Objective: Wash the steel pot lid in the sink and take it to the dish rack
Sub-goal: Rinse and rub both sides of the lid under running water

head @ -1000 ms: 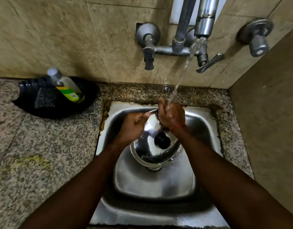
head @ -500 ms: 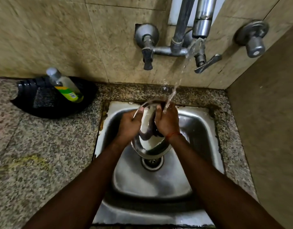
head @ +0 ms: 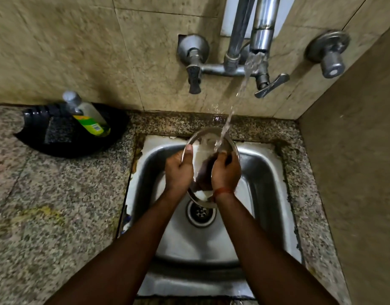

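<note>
A round, shiny steel pot lid (head: 206, 142) stands almost on edge above the square stainless-steel sink (head: 266, 172), held between both hands over the round drain (head: 200, 213); its top rim reaches up to the back edge of the basin. The left hand (head: 178, 170) grips the lid's left rim, its thumb laid upward along the edge; the right hand (head: 226, 172), with a thin red thread (head: 222, 191) at the wrist, has its fingers curled round the right side of the lid, though how far they reach behind it is hidden. A thin stream of water (head: 240, 91) falls from the chrome tap spout (head: 262, 36) on the beige tiled wall (head: 79, 51) and strikes the lid's upper part just above the right hand. On the speckled granite counter (head: 46, 205) to the left sits a black plastic tray (head: 57, 148); in it lies a clear bottle with a green and yellow label (head: 88, 115), beside a dark scrub pad (head: 57, 133).
</note>
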